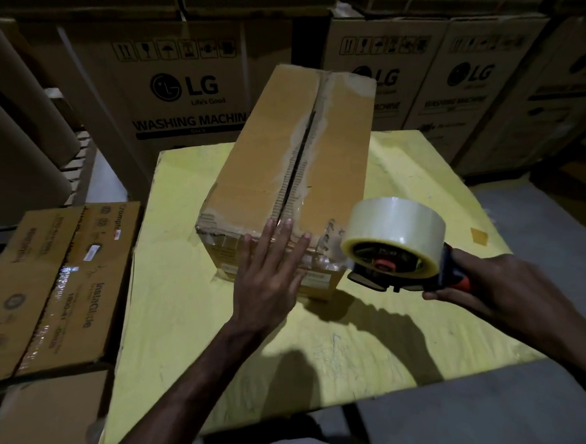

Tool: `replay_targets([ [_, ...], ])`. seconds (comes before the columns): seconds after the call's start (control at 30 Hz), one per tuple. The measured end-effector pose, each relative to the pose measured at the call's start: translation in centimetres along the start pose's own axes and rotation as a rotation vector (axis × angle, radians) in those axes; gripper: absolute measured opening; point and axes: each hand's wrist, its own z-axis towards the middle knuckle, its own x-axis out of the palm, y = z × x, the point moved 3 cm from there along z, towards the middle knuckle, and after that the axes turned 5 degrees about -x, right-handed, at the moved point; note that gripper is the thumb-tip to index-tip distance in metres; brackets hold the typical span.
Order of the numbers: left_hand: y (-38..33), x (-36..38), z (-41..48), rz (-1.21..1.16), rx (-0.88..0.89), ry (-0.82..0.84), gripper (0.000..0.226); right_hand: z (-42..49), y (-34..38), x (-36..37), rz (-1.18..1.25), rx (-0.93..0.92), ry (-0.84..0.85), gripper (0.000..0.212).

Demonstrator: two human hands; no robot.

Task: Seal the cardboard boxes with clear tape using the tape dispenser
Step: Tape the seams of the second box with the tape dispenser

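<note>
Across the back stands a wall of big brown washing-machine cartons, stacked side by side and printed with black logos. In front of them is the yellow counter, its flat top scuffed and shadowed near the front edge. Lying on it, running away from the camera, is the long brown cardboard box, the one up for sealing. Its top flaps meet at a centre seam that shows a dark gap, with ragged, whitish strips of torn paper and old tape on both sides. Crinkled clear tape clings to its near right corner. Off to the left, lower than the counter, sits a flat printed carton with glossy tape down its middle. Now to the tool: the tape dispenser, dark blue with a red hub, hangs just beside the box's near right corner, carrying a fat roll of clear tape. Whether it touches the box, I cannot tell. The right hand has its fingers wrapped round the dispenser's handle, gripping it firmly. The left hand lies flat and spread against the box's near end, fingers straight, fingertips reaching over the top edge right at the seam.
</note>
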Motion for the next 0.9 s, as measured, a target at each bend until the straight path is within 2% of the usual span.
replay_targets([
  [0.03,-0.9,0.2,-0.1,0.032,0.029,-0.007,0.076,-0.1,0.5,-0.2,0.004,0.037,-0.013,0.056],
  [0.1,-3.1,0.7,-0.2,0.012,0.066,0.049,0.089,0.7,0.4,-0.4,0.019,-0.014,-0.025,0.051],
  [0.17,-4.5,1.9,-0.3,-0.010,0.066,0.035,0.091,0.0,0.2,0.4,-0.008,-0.019,-0.051,0.051],
  [0.23,-5.5,2.8,-0.4,-0.043,-0.012,0.021,0.093,0.8,0.1,0.2,0.019,-0.018,-0.054,0.058],
  [0.33,-6.3,3.6,0.4,-0.061,-0.137,-0.073,0.079,0.9,-0.6,0.9,0.078,-0.013,-0.098,0.067],
  [0.4,-6.1,3.8,1.0,-0.075,-0.168,-0.121,0.072,0.9,-0.3,0.9,0.127,-0.010,-0.104,0.066],
  [0.57,-2.8,3.8,2.2,-0.106,-0.119,-0.140,0.081,2.5,0.9,2.3,0.193,-0.002,-0.162,0.060],
  [0.67,0.2,3.5,3.4,-0.092,-0.078,-0.093,0.082,4.0,2.9,3.6,0.240,0.017,-0.192,0.057],
  [0.83,4.8,3.3,3.9,-0.022,-0.054,0.001,0.066,5.7,5.3,6.3,0.410,0.064,-0.243,0.057],
  [0.9,5.6,3.3,3.7,-0.006,-0.027,-0.002,0.070,5.6,5.5,7.4,0.470,0.068,-0.273,0.057],
])
